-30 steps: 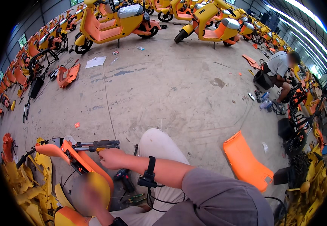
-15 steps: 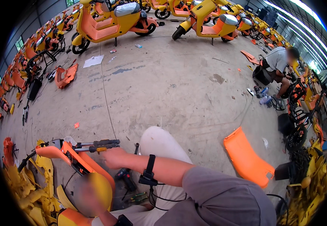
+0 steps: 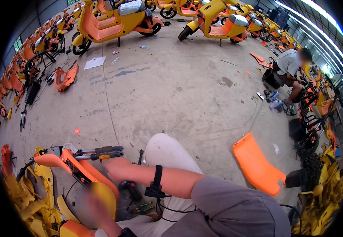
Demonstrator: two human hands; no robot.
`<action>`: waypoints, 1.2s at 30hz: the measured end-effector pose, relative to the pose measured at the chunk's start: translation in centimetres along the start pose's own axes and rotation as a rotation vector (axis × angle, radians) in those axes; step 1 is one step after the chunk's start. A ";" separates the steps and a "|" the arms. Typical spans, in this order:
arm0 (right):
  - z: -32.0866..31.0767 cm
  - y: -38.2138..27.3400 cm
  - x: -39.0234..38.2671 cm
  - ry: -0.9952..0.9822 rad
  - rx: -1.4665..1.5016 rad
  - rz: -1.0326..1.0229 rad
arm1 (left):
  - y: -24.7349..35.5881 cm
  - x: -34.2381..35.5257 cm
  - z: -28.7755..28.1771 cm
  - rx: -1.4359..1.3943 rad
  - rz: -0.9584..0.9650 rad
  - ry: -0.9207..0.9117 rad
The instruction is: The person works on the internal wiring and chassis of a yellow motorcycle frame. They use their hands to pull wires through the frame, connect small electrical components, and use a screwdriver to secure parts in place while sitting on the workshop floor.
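An orange scooter front part with yellow pieces stands at my lower left. Two dark fork legs stick out of its top toward the right. My right hand is just below the fork legs, beside the orange part's edge; its fingers are turned away and mostly hidden. Lower down, my left hand lies against a rounded yellow panel. A smeared patch covers its fingers, so its grip is unclear. A power drill and a pair of green-handled pliers lie on the floor by my leg.
A wrench lies near my knee. An orange panel rests on the floor at right. Yellow parts pile up at both lower sides. At far right a person crouches by a scooter frame. Yellow scooters line the back.
The view has shifted slightly. My right hand has drawn a little down from the fork legs. My left hand stays by the yellow panel.
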State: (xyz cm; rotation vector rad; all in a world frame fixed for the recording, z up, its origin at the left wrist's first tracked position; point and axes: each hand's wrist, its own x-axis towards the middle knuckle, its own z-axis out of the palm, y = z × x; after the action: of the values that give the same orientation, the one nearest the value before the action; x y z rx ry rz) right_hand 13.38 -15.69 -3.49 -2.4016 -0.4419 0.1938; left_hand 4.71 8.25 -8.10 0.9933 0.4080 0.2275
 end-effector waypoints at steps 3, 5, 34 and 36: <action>-1.6 -0.7 -0.3 -0.138 -0.045 0.030 | 0.6 -0.7 0.8 0.403 0.106 0.034; -1.3 -0.4 -0.4 -0.125 -0.038 0.036 | 0.7 -1.2 1.9 0.518 0.108 0.043; 0.3 -1.3 -0.4 -0.183 -0.060 -0.018 | 1.8 -1.6 1.7 0.965 0.390 0.131; 0.5 -1.0 -0.3 -0.189 -0.062 -0.014 | 2.2 -1.0 0.8 0.988 0.396 0.136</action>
State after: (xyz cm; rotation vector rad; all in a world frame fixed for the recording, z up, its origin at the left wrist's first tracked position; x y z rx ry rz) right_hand 12.72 -14.72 -3.21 -2.4500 -0.5585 0.4090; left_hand 4.14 8.41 -5.62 2.0435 0.4488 0.4713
